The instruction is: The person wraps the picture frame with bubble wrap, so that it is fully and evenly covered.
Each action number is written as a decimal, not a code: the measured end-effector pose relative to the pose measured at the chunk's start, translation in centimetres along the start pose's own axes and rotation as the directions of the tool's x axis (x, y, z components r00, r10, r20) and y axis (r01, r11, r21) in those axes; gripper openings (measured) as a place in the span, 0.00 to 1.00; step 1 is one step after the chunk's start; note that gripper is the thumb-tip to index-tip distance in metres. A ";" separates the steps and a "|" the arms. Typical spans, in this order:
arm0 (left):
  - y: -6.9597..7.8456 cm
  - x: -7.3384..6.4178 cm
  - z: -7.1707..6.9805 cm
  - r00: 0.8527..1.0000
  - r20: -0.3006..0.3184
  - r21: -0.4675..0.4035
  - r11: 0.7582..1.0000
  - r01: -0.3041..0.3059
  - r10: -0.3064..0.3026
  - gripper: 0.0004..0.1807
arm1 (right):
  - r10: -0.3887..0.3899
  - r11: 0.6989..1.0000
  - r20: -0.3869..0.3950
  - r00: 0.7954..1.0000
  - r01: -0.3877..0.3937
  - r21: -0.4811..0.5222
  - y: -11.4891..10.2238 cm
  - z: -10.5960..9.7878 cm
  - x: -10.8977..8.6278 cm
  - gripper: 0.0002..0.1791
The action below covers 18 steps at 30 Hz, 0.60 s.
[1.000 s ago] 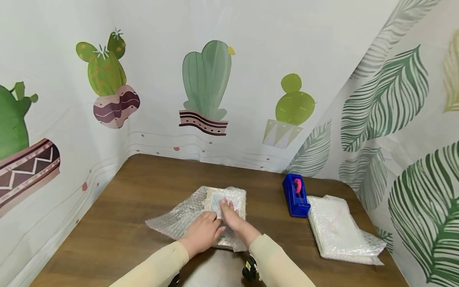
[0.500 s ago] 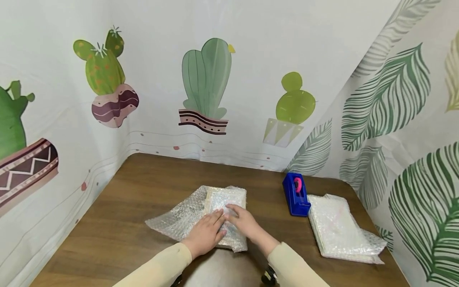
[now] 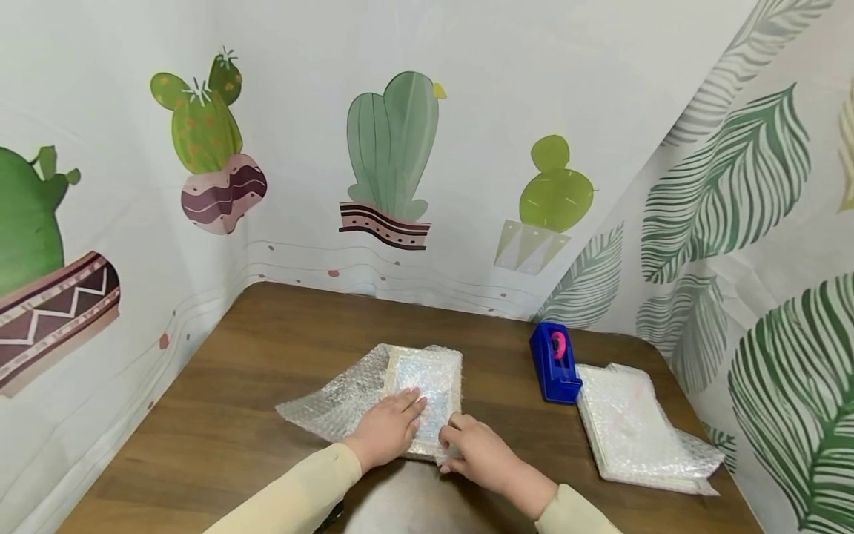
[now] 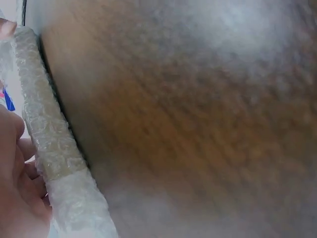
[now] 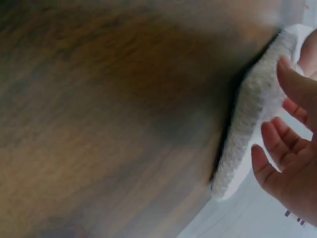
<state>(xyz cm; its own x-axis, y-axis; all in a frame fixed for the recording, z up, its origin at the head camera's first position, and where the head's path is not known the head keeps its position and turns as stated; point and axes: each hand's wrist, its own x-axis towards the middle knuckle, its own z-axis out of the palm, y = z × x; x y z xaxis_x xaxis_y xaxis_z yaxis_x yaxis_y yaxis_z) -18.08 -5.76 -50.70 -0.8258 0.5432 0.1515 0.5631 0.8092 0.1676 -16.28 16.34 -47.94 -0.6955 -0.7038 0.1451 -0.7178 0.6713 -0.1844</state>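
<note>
A flat rectangular item in bubble wrap [image 3: 437,367], with a pale border and bluish middle like a framed picture, lies on the table. A loose bubble wrap flap [image 3: 327,404] spreads out to its left. My left hand [image 3: 387,429] rests on the item's top with extended fingers. At the near right corner, my right hand [image 3: 482,454] has loosely bent fingers, its thumb [image 5: 294,82] at the wrapped edge. Space shows between thumb and fingers in the right wrist view; nothing is visibly pinched. The left wrist view shows the wrapped side edge [image 4: 52,119] beside my left hand [image 4: 17,183].
A blue tape dispenser [image 3: 556,367] with a pink roll stands to the right on the brown wooden table [image 3: 220,415]. Beyond it lies another bubble-wrapped flat bundle [image 3: 630,430] near the right edge. Printed cloth [image 3: 480,111] hangs behind and around the table.
My right hand has moved from the item's top to its near right corner, its fingers now bent. My left hand has stayed on the item, its fingers flatter than before.
</note>
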 end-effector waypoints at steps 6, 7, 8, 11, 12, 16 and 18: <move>-0.2 0.1 0.5 1.000 -0.003 0.023 1.000 -0.015 0.016 0.23 | -0.068 0.985 -0.135 0.989 0.045 -0.168 -0.8 1.4 0.1 0.15; -0.3 0.0 0.6 1.000 0.002 0.023 1.000 -0.016 0.016 0.23 | -0.083 0.974 -0.156 0.984 0.047 -0.222 -0.9 1.8 0.1 0.16; -0.3 0.0 0.7 1.000 0.003 0.022 1.000 -0.018 0.018 0.23 | -0.097 0.961 -0.176 0.980 0.047 -0.273 -1.0 2.1 0.2 0.16; -0.4 -0.1 0.8 1.000 -0.002 0.019 1.000 -0.024 0.024 0.23 | -0.109 0.932 -0.216 0.970 0.024 -0.361 -1.3 2.9 0.3 0.17; -0.5 -0.1 1.0 0.999 -0.017 0.026 0.999 -0.031 0.032 0.23 | -0.090 0.937 -0.221 0.971 0.007 -0.350 -1.4 3.1 0.3 0.17; -0.7 -0.3 1.4 0.999 -0.023 0.023 0.999 -0.023 0.023 0.25 | 0.036 0.986 -0.216 0.976 -0.070 -0.152 -1.5 3.4 0.1 0.16; -0.7 -0.4 1.7 1.000 -0.012 0.026 1.000 -0.012 0.013 0.28 | 0.078 0.994 -0.196 0.977 -0.091 -0.060 -1.5 3.5 0.0 0.17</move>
<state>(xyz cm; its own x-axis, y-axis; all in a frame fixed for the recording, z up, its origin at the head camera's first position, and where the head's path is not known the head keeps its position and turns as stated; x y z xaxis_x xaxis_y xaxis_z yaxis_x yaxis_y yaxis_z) -18.16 -6.19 -52.55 -0.8181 0.5508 0.1655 0.5724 0.8078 0.1407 -15.11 14.48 -51.02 -0.7421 -0.5899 0.3183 -0.6519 0.7457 -0.1378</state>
